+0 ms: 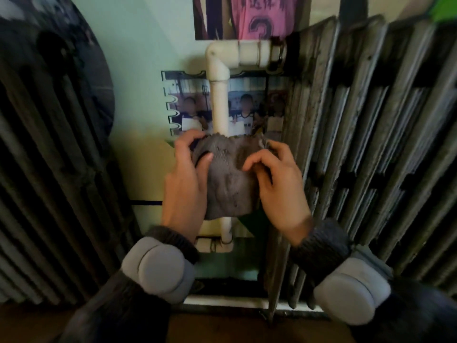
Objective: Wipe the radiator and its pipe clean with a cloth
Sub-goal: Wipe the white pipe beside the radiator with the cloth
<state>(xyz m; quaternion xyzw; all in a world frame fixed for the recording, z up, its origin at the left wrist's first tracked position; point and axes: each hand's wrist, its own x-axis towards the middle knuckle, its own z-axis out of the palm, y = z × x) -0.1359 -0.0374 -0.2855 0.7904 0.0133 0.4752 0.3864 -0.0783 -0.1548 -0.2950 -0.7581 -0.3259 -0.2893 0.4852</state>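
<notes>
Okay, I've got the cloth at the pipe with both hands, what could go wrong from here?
The grey knitted cloth, gripped by the left hand and right hand at the white vertical pipe, may scrape the printed photo on the wall behind it. Its frayed edge could snag on the dark ribbed radiator close on the right.

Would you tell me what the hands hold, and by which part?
The left hand and right hand grip the cloth by its sides, over the pipe.

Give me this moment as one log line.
left hand: grips cloth | right hand: pinches cloth edge | cloth: covers vertical pipe | radiator: right of pipe
</notes>
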